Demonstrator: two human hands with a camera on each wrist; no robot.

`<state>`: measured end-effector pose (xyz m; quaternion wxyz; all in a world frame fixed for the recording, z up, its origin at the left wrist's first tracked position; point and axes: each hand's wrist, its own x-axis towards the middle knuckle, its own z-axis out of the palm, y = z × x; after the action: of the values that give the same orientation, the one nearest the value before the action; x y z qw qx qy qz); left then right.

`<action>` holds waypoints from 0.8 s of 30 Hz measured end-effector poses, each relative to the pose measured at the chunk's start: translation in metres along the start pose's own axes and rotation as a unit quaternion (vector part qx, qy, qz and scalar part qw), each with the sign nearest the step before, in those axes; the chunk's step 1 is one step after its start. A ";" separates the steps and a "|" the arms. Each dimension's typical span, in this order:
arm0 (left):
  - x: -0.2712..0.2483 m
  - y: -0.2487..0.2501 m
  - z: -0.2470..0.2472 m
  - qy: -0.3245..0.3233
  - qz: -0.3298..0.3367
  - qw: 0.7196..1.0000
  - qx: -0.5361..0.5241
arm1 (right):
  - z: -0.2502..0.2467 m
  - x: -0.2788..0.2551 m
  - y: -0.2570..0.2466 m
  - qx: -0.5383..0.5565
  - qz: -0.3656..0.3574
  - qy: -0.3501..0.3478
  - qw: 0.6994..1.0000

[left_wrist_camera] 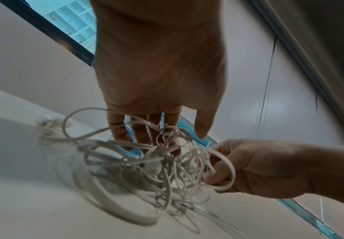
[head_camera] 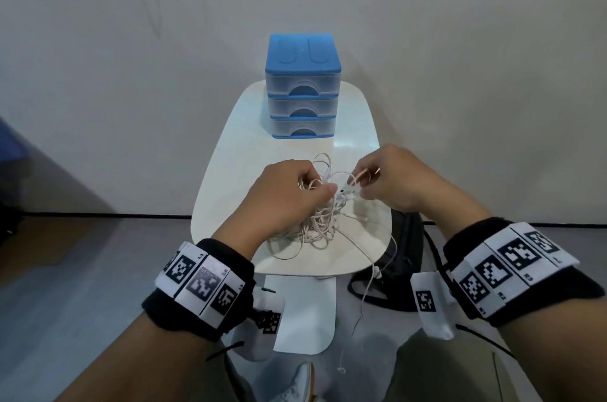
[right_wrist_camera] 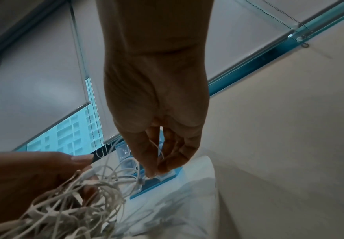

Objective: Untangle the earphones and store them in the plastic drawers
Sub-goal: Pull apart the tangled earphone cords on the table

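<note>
Left hand (head_camera: 282, 194) grips earphones (head_camera: 315, 221) tangle | right hand (head_camera: 391, 181) apparently pinches one strand | plastic drawers (head_camera: 303, 96) closed

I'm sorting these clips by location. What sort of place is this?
Probably an office or a high-rise room: a small white side table against a plain wall, roller blinds with a bead chain, and a tall building outside the window.

Head view high, facing down at table (head_camera: 289, 152); wrist views close, upward, blurry, perhaps sharing earphones (left_wrist_camera: 146, 165).
</note>
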<state>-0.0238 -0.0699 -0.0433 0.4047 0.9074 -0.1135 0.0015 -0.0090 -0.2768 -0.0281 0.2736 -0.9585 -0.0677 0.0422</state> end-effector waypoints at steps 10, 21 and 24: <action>0.000 0.009 -0.005 -0.052 0.014 0.998 0.043 | -0.006 -0.004 -0.002 0.011 -0.042 0.013 0.999; -0.001 0.011 -0.005 -0.049 0.002 0.998 0.025 | 0.009 -0.006 -0.010 0.014 0.048 0.107 0.993; 0.000 0.012 -0.004 -0.041 0.000 0.999 0.029 | 0.011 -0.009 -0.018 0.064 0.023 0.097 0.993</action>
<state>-0.0264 -0.0747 -0.0316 0.3732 0.9181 -0.1299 -0.0324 -0.0211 -0.2576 -0.0272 0.3383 -0.9400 -0.0164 -0.0403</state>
